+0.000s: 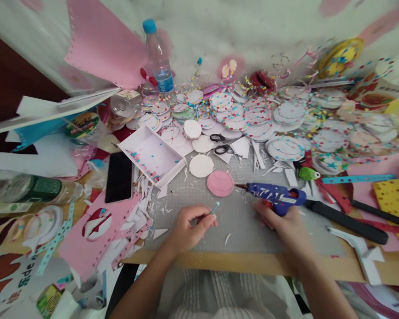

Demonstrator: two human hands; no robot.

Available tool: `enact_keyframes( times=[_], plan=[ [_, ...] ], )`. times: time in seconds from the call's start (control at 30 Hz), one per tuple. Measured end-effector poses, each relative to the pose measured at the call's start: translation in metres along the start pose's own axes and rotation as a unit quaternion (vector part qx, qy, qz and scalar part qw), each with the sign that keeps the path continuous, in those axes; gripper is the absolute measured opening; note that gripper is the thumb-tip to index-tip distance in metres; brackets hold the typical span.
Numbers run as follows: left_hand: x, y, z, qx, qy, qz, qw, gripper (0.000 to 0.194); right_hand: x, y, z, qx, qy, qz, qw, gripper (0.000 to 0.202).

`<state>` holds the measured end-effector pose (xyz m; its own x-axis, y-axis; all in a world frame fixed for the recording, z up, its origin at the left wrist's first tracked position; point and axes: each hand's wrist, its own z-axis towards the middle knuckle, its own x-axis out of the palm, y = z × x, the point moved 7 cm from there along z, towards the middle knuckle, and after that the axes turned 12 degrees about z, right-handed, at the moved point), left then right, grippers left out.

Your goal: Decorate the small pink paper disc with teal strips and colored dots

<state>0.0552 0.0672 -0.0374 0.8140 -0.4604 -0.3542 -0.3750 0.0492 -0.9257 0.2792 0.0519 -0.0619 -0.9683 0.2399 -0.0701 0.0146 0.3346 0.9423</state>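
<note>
My right hand point(279, 217) is wrapped round the handle of a blue hot glue gun point(269, 192). The gun's nozzle points left and reaches the right edge of a pink paper disc point(220, 183), which lies flat on the grey cutting mat point(239, 235). Between thumb and forefinger, my left hand point(193, 226) pinches a thin light-blue paper strip point(214, 208), held upright just below the disc. Two white paper discs, one nearer point(201, 165) and one farther, lie behind the pink one. Black-handled scissors point(221, 144) rest beyond them.
A white box point(153, 155) with small confetti stands at left, beside a black phone point(119, 177). Stacks of confetti-edged discs point(256, 117) fill the back. A water bottle point(159, 57) stands behind. A black-handled tool point(349, 221) lies at right. Paper scraps are scattered about.
</note>
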Motion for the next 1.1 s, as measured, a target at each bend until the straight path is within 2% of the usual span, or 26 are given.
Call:
enact_keyframes(
  times=[0.07, 0.17, 0.33, 0.43, 0.63, 1.1],
  plan=[
    [-0.006, -0.008, 0.001, 0.043, -0.033, 0.114, 0.992, 0.03, 0.006, 0.001, 0.005, 0.013, 0.019, 0.125, 0.992, 0.034],
    [-0.007, -0.019, 0.004, 0.102, -0.06, 0.297, 0.947, 0.028, 0.018, 0.003, 0.011, 0.022, 0.029, 0.252, 0.967, 0.025],
    [-0.001, -0.027, 0.012, 0.121, -0.05, 0.555, 0.821, 0.025, 0.025, 0.003, 0.012, 0.01, -0.032, 0.293, 0.955, 0.02],
    [0.004, -0.029, 0.018, 0.117, -0.01, 0.616, 0.779, 0.025, 0.024, 0.003, 0.01, -0.006, -0.061, 0.301, 0.952, 0.019],
    [0.009, -0.032, 0.026, 0.097, 0.063, 0.647, 0.754, 0.026, 0.023, 0.003, 0.011, -0.016, -0.064, 0.276, 0.959, 0.02],
    [0.016, -0.034, 0.032, 0.083, 0.119, 0.654, 0.742, 0.023, 0.023, 0.001, 0.012, -0.018, -0.057, 0.268, 0.961, 0.024]
  ],
)
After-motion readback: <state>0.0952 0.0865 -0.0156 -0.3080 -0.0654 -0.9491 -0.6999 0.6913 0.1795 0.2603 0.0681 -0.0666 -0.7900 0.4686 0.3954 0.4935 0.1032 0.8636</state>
